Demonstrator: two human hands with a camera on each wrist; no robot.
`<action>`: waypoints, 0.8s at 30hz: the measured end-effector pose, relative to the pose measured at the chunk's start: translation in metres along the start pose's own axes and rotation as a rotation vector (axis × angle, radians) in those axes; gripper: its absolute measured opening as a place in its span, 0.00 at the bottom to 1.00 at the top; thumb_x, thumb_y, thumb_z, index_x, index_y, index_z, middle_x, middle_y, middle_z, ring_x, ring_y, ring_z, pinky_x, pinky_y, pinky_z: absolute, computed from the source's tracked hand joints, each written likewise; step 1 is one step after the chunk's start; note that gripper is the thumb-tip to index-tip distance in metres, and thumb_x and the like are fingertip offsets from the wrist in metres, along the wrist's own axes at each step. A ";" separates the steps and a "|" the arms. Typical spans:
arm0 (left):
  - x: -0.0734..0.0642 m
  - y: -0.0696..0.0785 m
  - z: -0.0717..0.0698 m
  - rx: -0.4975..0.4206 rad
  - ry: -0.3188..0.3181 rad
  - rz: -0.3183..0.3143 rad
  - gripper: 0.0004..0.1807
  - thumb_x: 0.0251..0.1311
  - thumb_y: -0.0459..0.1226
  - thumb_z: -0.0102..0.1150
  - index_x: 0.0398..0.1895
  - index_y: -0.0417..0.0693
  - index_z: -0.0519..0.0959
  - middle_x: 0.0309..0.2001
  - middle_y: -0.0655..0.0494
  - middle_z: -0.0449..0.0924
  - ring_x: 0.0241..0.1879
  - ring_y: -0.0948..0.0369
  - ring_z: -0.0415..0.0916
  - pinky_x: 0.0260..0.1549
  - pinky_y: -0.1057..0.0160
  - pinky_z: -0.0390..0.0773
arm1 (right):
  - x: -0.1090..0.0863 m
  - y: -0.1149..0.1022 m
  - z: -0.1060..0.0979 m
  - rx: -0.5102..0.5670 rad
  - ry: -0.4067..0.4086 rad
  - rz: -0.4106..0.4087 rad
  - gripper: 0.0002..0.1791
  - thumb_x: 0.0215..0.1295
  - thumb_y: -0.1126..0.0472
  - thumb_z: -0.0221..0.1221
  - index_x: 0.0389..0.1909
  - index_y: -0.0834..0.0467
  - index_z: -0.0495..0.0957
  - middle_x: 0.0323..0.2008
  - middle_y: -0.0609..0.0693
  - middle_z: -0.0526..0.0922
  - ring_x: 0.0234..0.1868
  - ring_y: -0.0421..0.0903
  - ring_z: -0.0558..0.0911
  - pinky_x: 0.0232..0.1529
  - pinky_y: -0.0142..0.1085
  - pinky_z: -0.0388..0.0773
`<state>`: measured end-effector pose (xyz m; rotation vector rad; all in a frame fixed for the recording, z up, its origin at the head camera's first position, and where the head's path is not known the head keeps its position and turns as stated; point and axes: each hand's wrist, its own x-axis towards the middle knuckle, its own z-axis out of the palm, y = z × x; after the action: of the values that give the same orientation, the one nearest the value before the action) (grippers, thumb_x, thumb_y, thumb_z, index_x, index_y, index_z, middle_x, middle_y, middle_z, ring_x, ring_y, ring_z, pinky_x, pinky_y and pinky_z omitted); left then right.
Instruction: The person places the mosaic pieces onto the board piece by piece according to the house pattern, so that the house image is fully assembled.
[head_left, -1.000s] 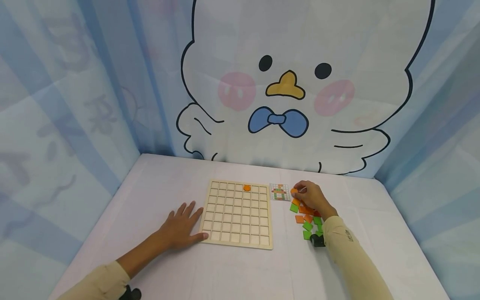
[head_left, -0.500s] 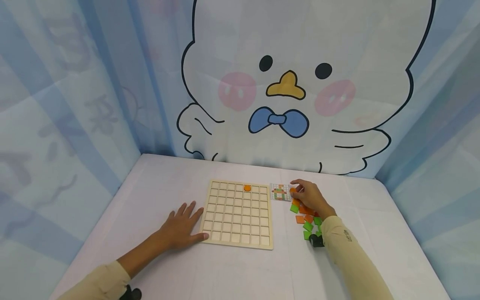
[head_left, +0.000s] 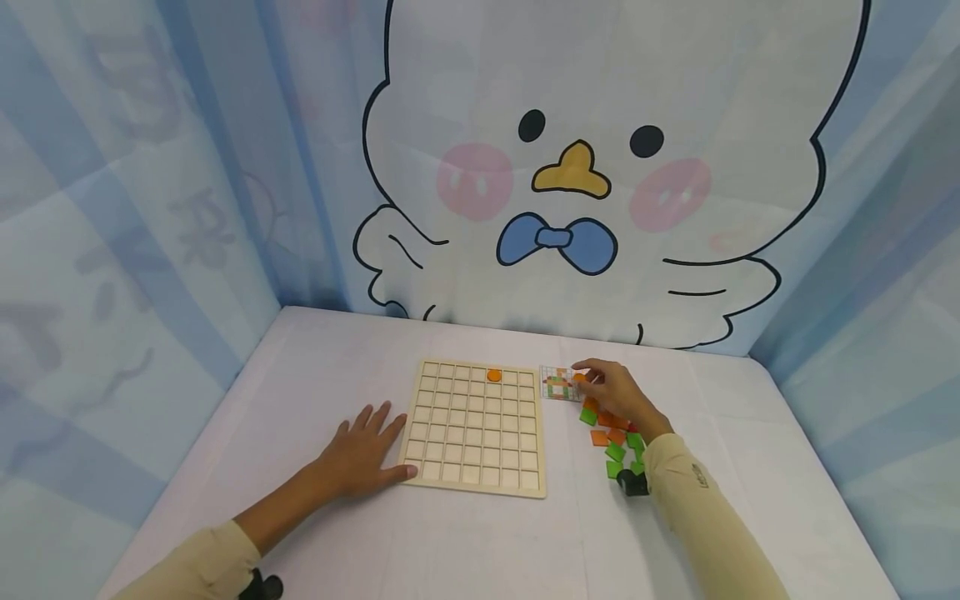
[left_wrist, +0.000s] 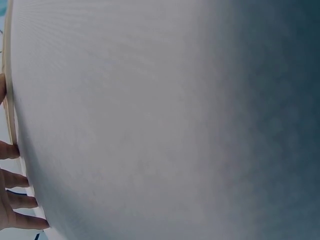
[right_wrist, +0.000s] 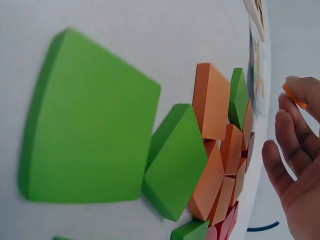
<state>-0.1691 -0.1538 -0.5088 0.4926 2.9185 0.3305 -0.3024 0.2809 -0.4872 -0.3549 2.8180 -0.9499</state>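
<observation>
Orange disc [head_left: 579, 378]: pinched between thumb and finger of right hand [head_left: 618, 393], grip narrow, by picture card [head_left: 557, 384]. Left of these fingers, grid board [head_left: 542, 454]; nearer person, coloured blocks [head_left: 615, 452]. Left hand [head_left: 358, 457]: fingers spread wide, thumb on board's corner. Beneath both, white tabletop [head_left: 315, 367]; beyond fingertips, cartoon-bird curtain [head_left: 577, 75].

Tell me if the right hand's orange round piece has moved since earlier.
Yes. In the head view, the orange round piece, pinched by the right hand, has shifted left, from beside the white patterned square card to overlapping its right edge.
</observation>
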 end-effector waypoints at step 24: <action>0.001 -0.001 0.000 0.003 0.002 0.002 0.47 0.62 0.66 0.53 0.75 0.44 0.64 0.76 0.35 0.56 0.74 0.33 0.54 0.62 0.26 0.62 | -0.001 -0.030 0.013 0.160 -0.061 -0.083 0.21 0.64 0.59 0.67 0.57 0.60 0.81 0.42 0.54 0.83 0.38 0.46 0.79 0.37 0.34 0.77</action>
<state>-0.1701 -0.1542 -0.5092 0.4959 2.9211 0.3269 -0.2934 0.2507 -0.4789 -0.4744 2.6691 -1.1526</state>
